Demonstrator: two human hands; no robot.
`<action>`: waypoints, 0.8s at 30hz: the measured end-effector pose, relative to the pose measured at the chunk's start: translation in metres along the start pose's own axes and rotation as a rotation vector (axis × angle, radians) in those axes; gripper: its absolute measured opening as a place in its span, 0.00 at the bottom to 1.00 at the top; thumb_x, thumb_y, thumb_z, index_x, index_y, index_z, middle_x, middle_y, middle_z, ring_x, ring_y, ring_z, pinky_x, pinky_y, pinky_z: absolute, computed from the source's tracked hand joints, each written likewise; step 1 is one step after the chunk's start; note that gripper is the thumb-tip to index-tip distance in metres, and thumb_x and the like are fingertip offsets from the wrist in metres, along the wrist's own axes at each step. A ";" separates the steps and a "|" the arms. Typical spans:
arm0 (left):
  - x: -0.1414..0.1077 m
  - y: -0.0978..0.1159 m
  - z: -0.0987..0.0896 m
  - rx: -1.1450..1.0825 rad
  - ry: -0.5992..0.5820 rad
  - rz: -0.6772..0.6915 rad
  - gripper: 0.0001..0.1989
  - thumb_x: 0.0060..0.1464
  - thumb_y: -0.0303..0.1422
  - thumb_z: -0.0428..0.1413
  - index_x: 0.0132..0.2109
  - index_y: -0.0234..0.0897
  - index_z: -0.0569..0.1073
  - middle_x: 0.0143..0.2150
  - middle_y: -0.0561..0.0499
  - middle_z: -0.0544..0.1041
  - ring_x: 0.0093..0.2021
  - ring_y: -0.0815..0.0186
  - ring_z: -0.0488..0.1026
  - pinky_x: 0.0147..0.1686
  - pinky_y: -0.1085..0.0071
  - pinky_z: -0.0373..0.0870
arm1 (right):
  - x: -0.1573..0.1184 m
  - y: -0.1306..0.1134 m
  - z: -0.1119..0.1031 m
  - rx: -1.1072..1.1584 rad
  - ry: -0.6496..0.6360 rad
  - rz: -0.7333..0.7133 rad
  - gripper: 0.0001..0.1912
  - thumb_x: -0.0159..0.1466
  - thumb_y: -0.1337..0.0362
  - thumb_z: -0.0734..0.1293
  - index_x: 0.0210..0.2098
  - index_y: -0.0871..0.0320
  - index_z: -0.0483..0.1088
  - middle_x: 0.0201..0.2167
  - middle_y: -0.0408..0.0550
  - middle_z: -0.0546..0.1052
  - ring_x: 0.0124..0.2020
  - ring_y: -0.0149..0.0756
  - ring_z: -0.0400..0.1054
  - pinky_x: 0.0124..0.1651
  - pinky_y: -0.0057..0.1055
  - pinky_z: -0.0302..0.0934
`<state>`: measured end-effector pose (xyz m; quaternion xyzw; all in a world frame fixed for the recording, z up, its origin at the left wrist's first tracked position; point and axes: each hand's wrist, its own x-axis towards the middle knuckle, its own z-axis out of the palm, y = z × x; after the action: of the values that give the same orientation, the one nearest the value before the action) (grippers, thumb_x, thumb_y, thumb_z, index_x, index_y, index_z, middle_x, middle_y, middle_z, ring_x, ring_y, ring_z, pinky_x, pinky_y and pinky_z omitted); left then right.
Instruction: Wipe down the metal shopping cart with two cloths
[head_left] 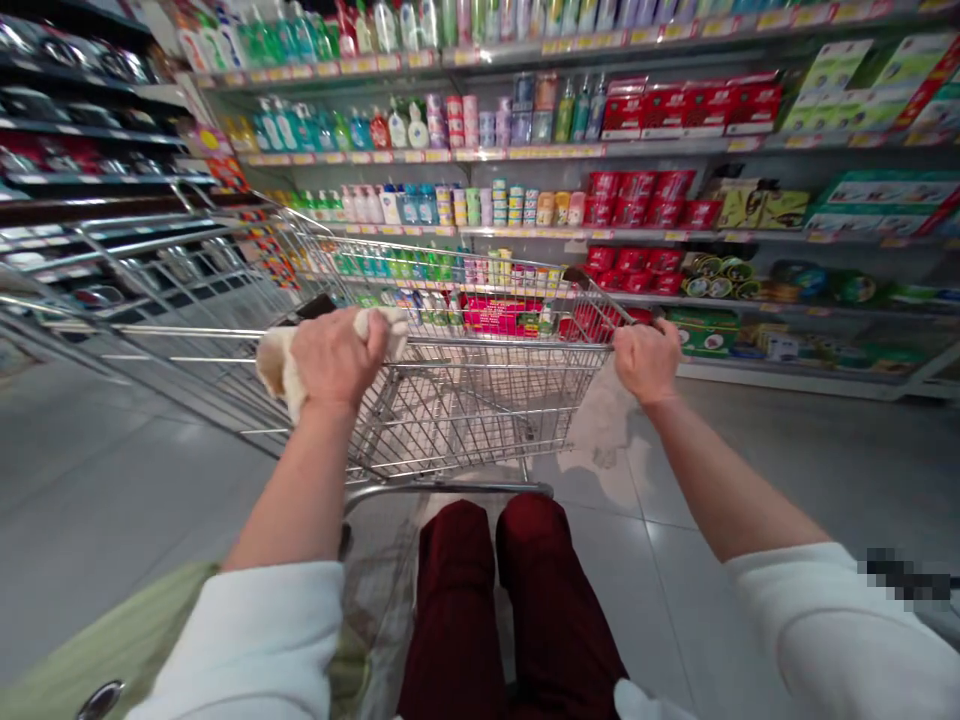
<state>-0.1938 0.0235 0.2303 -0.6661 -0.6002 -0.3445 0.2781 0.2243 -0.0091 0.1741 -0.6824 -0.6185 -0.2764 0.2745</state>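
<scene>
Smooth, shiny metal wire and tube form the shopping cart [487,346]; the cream cloth [276,362] at nine o'clock looks soft, matt. Glossy plastic bottles [298,35] at eleven, matt cloth trousers [465,620] at six, smooth floor tiles [150,480] at eight.

Place: a shop
Shelves [675,146]: rows of bottles [386,25] and boxes [686,108], beyond the left hand [334,360] and right hand [646,360]
Price labels [555,153]: along shelf edges
Shopping cart [495,344]: under both hands

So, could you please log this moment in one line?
left grip: cream cloth, at cart rail; right grip: cart rail, pale cloth below; shelves: stocked
</scene>
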 end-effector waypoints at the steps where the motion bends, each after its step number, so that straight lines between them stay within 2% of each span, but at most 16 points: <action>1: 0.002 -0.013 -0.002 0.035 0.004 -0.021 0.26 0.67 0.46 0.37 0.31 0.38 0.71 0.31 0.45 0.75 0.32 0.61 0.67 0.35 0.64 0.57 | 0.000 0.000 0.001 0.004 0.012 0.009 0.24 0.71 0.60 0.48 0.28 0.59 0.69 0.31 0.51 0.74 0.36 0.35 0.62 0.60 0.38 0.46; 4: 0.006 -0.032 -0.007 0.104 -0.020 -0.062 0.27 0.66 0.46 0.37 0.30 0.38 0.71 0.28 0.48 0.73 0.30 0.63 0.65 0.34 0.65 0.56 | -0.002 -0.007 0.006 0.001 0.066 0.049 0.23 0.70 0.60 0.49 0.27 0.58 0.67 0.29 0.51 0.73 0.34 0.35 0.61 0.53 0.37 0.50; 7: 0.008 -0.028 -0.008 0.111 -0.060 -0.110 0.28 0.66 0.46 0.37 0.31 0.35 0.74 0.30 0.46 0.75 0.31 0.63 0.66 0.34 0.65 0.54 | -0.004 -0.013 0.010 -0.012 0.150 0.098 0.22 0.70 0.60 0.49 0.25 0.58 0.65 0.27 0.51 0.71 0.32 0.35 0.59 0.45 0.36 0.49; 10: 0.006 -0.024 -0.005 0.104 -0.046 -0.121 0.28 0.66 0.45 0.37 0.32 0.34 0.75 0.32 0.43 0.77 0.33 0.61 0.69 0.35 0.64 0.52 | -0.004 -0.015 0.012 0.004 0.211 0.130 0.22 0.69 0.60 0.51 0.24 0.59 0.65 0.26 0.50 0.70 0.31 0.35 0.57 0.41 0.35 0.46; 16: 0.008 -0.032 -0.001 0.095 -0.014 -0.120 0.29 0.65 0.44 0.36 0.32 0.35 0.77 0.34 0.38 0.80 0.35 0.55 0.74 0.34 0.62 0.52 | -0.002 -0.025 0.008 0.050 0.163 0.215 0.22 0.68 0.61 0.52 0.24 0.60 0.67 0.26 0.52 0.71 0.31 0.34 0.57 0.41 0.36 0.45; 19: 0.007 -0.013 0.001 0.085 -0.024 -0.125 0.30 0.65 0.45 0.37 0.33 0.34 0.78 0.34 0.36 0.80 0.35 0.54 0.75 0.34 0.62 0.53 | 0.000 -0.032 0.007 0.043 0.151 0.272 0.23 0.69 0.60 0.52 0.25 0.61 0.69 0.27 0.53 0.73 0.31 0.35 0.58 0.42 0.36 0.45; 24: -0.002 0.052 0.008 -0.022 -0.025 -0.054 0.30 0.65 0.46 0.36 0.32 0.35 0.78 0.33 0.39 0.81 0.35 0.54 0.74 0.36 0.62 0.55 | -0.001 -0.033 0.008 0.047 0.157 0.249 0.23 0.70 0.61 0.52 0.26 0.61 0.71 0.27 0.53 0.74 0.30 0.34 0.59 0.42 0.36 0.45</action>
<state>-0.1413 0.0220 0.2258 -0.6569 -0.6177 -0.3502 0.2535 0.1919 -0.0008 0.1688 -0.7236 -0.5120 -0.2782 0.3699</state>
